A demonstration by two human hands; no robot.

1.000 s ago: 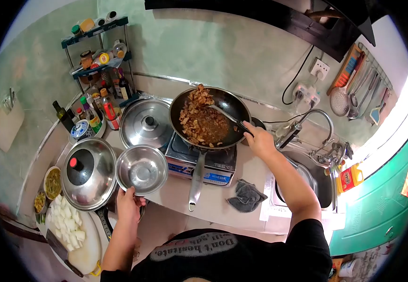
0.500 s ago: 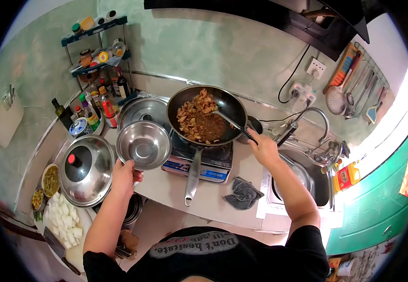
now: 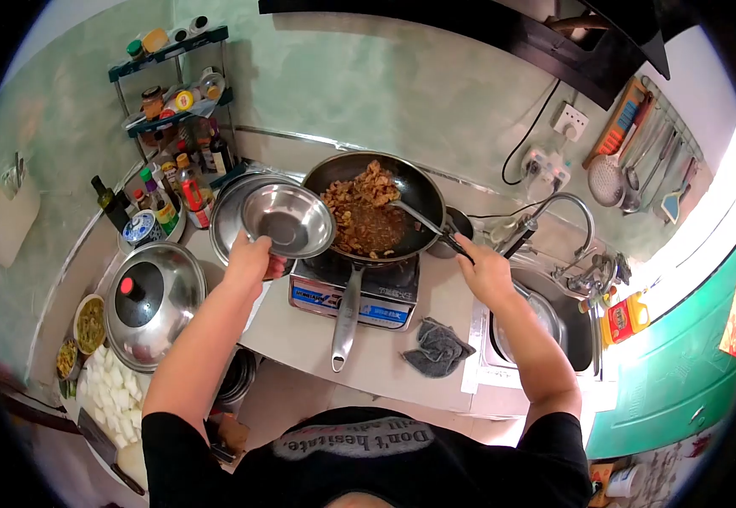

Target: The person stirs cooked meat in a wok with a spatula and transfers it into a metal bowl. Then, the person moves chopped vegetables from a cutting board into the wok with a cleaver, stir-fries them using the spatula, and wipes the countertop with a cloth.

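Flat lid [image 3: 224,212]: mostly hidden behind the steel bowl [image 3: 287,222], visible only along the left and upper edges.
Spatula [image 3: 415,218]: head sunk among brown food pieces [image 3: 372,186], too covered to make out.
Cutting board [image 3: 133,464]: partly behind the left sleeve [image 3: 177,453], under white cut pieces [image 3: 114,394].
Range hood [image 3: 470,34]: cut off at the top.
Frying pan [image 3: 419,186]: on the stove [image 3: 393,315], left rim overlapped by the bowl; touching or apart, impossible to tell.
Pan handle [image 3: 349,317]: pointing toward the counter's front edge, ending near it.
Counter [image 3: 300,339]: open on both sides of the pan handle, rightward as far as the grey cloth [image 3: 438,347].
Domed lid [image 3: 173,296]: just beside the left forearm, with little room between.
Left hand [image 3: 252,258]: pinching the bowl's near rim, thumb on top, fingers curled below and partly unseen; bowl held aloft.
Right hand [image 3: 485,273]: closed around the spatula's black handle, between pan and sink [image 3: 584,339].
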